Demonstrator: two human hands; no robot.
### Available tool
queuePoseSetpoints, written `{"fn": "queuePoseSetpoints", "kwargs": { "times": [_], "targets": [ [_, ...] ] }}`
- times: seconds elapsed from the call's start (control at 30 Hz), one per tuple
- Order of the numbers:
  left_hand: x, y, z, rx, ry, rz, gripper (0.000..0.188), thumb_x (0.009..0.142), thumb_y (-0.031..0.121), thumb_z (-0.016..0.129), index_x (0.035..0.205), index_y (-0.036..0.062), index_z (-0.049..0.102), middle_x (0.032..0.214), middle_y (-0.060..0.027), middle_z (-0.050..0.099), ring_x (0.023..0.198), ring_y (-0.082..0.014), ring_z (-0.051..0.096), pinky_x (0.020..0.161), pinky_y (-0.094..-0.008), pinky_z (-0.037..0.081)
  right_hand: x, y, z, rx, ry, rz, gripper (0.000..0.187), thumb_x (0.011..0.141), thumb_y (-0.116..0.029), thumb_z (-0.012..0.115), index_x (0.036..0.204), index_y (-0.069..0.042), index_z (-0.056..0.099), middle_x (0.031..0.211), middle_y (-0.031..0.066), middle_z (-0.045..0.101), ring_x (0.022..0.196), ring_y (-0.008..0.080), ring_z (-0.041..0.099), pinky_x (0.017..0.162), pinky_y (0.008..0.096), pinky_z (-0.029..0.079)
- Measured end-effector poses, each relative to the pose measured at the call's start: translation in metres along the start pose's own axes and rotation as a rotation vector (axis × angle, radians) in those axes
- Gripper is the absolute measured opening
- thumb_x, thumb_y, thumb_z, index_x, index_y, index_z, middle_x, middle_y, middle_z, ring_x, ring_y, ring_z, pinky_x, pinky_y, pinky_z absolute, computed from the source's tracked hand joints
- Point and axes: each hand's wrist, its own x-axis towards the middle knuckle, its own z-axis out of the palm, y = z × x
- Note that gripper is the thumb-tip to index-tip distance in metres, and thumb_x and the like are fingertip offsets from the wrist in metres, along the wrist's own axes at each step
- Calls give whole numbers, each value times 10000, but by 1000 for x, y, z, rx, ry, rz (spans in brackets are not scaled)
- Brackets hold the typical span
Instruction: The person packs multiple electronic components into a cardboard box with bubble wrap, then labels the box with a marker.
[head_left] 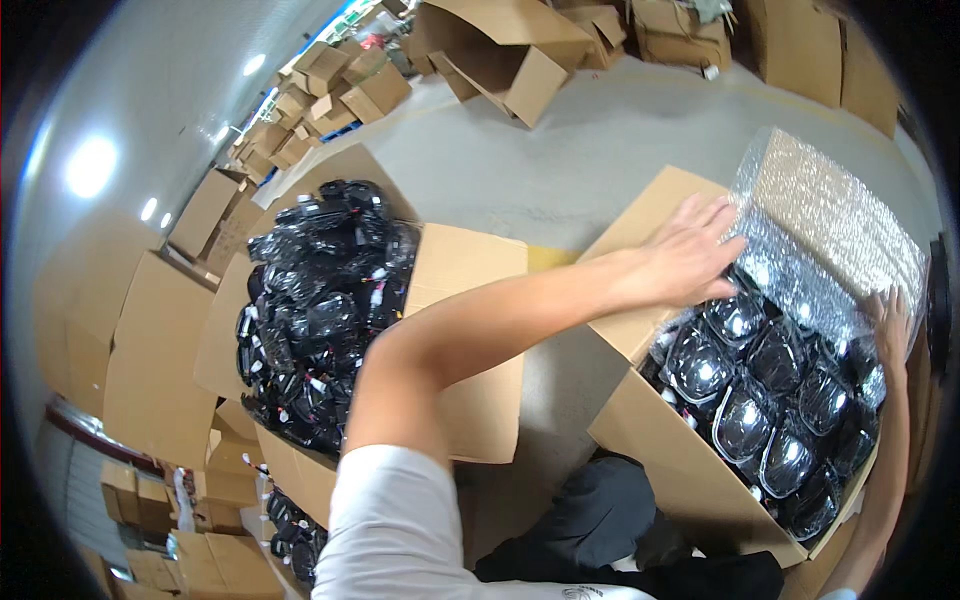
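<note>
Bubble wrap (835, 220) over the cardboard carton (700, 470) looks light and slippery, so we favour gripping its edges, left hand (690, 258) spread wide, right hand (890, 325) outstretched.

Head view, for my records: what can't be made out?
Head view:
Bottom of the right box: hidden by black wrapped parts.
Beneath the bubble wrap: mostly covered.
Palm of the left hand: hidden by its back.
White pieces in the left box: too small to identify.
</note>
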Motion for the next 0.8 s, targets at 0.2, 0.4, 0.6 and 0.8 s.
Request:
{"fn": "queuePoseSetpoints", "kwargs": {
  "times": [0.2, 0.4, 0.6, 0.8],
  "targets": [
    [-219, -4, -167, 357, 218, -486, 538, 832, 260, 764, 1292, 24, 613, 1411, -236, 531, 1332, -399, 494, 1115, -480, 397, -135, -14, -82, 334, 327, -308, 532, 1011, -158, 572, 1505, -48, 410, 1604, 169, 339, 1486, 369, 295, 1233, 468, 228],
    [-421, -66, -193, 643, 240, -999, 488, 771, 135, 794, 1215, -2, 644, 1410, -293, 492, 1315, -440, 482, 1102, -490, 397, -274, 10, -123, 656, 51, -175, 448, 918, 5, 609, 1355, 10, 512, 1573, 211, 368, 1454, 392, 355, 1208, 465, 271],
    [-433, -145, -217, 247, 592, -1455, 639, 866, 409, 729, 1271, -68, 600, 1367, -330, 535, 1276, -429, 535, 1051, -456, 448, -350, -38, -224, 756, -133, -173, 346, 882, 16, 643, 1222, 48, 590, 1502, 239, 459, 1385, 399, 455, 1153, 448, 351],
    [-390, -218, -220, -254, 1113, -1817, 1119, 746, 718, 729, 1378, -163, 452, 1487, -315, 438, 1378, -409, 438, 1139, -411, 374, -358, -35, -219, 859, -123, 48, 220, 918, -40, 635, 1097, 88, 644, 1387, 265, 557, 1280, 408, 548, 1081, 425, 420]
  ]
}}
